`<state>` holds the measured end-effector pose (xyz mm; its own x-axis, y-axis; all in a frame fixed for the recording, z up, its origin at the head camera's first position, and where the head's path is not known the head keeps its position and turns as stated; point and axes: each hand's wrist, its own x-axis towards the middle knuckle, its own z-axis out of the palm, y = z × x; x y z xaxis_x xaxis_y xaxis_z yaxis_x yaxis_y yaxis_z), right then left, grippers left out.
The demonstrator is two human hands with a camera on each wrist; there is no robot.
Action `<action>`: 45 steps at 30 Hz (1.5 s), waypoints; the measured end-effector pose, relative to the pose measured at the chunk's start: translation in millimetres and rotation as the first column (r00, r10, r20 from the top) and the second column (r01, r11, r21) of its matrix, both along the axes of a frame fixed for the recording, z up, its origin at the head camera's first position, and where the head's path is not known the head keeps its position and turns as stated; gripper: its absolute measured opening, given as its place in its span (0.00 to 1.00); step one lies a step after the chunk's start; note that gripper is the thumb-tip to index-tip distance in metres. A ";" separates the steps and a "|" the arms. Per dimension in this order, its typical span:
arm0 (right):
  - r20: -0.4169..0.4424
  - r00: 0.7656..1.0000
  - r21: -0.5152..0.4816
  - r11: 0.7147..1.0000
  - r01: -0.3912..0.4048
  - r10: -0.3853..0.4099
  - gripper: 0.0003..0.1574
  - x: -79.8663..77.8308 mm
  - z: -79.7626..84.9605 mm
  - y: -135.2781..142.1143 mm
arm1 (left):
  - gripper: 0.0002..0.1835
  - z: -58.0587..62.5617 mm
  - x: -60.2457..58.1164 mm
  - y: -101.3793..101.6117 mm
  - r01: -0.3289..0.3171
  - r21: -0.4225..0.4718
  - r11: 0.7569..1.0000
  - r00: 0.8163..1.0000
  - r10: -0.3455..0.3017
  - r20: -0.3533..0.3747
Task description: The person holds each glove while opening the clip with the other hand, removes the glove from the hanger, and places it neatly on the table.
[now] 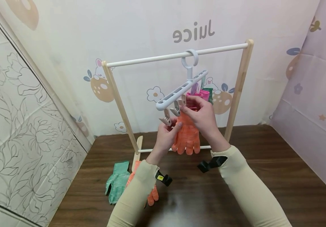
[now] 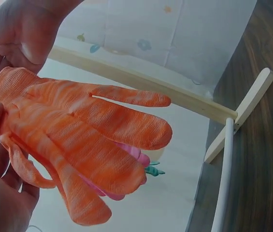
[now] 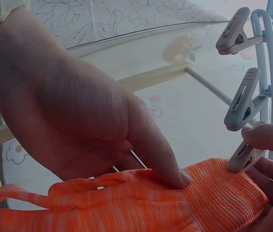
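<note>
An orange knit glove [image 1: 188, 134] hangs fingers down below a pale hanger [image 1: 177, 91]. My left hand [image 1: 165, 135] holds its side near the cuff, thumb in front on the fabric. At the cuff, my right hand [image 1: 205, 116] pinches a beige clothespin [image 3: 246, 155] between thumb and fingers, and the clip's tip overlaps the cuff edge. Two more clips, a grey clothespin [image 3: 245, 101] and a beige clothespin [image 3: 235, 34], dangle bare from the hanger's near end. Farther along it hang a pink glove [image 1: 202, 94] and a green glove [image 1: 210, 94], partly hidden.
The hanger hooks over the white top rod [image 1: 157, 58] of a wooden rack [image 1: 238, 91]. On the brown table [image 1: 265, 183], a green glove [image 1: 119, 181] and another orange glove [image 1: 152, 196] lie at left, the latter partly behind my left sleeve. A patterned curtain stands behind.
</note>
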<state>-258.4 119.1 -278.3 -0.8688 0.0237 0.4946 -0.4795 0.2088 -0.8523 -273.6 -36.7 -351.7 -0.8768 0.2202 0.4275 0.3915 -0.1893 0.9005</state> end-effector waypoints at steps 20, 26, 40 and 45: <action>-0.018 1.000 -0.034 0.999 -0.008 0.007 0.28 -0.9 7.6 -4.2 | 0.13 -2.3 0.9 -1.0 0.008 -0.018 1.000 1.000 -0.009 -0.016; -0.029 0.999 -0.048 0.999 0.022 -0.023 0.27 -0.4 9.2 -6.3 | 0.13 -8.0 -2.0 -0.4 0.004 0.000 1.000 0.999 -0.004 -0.041; -0.051 0.997 -0.061 0.996 0.060 -0.063 0.23 -1.1 12.1 -5.9 | 0.13 -10.5 0.0 2.1 -0.025 0.012 1.000 0.998 0.026 -0.049; -0.054 0.996 -0.057 0.997 0.062 -0.065 0.22 -2.8 11.4 -5.0 | 0.14 -11.1 0.9 3.5 -0.060 0.045 0.997 0.998 0.061 -0.017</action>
<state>-261.2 114.1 -266.9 -0.8358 0.1059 0.5388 -0.5141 0.1939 -0.8355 -272.7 -33.2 -362.8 -0.8799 0.1475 0.4517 0.4197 -0.2045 0.8843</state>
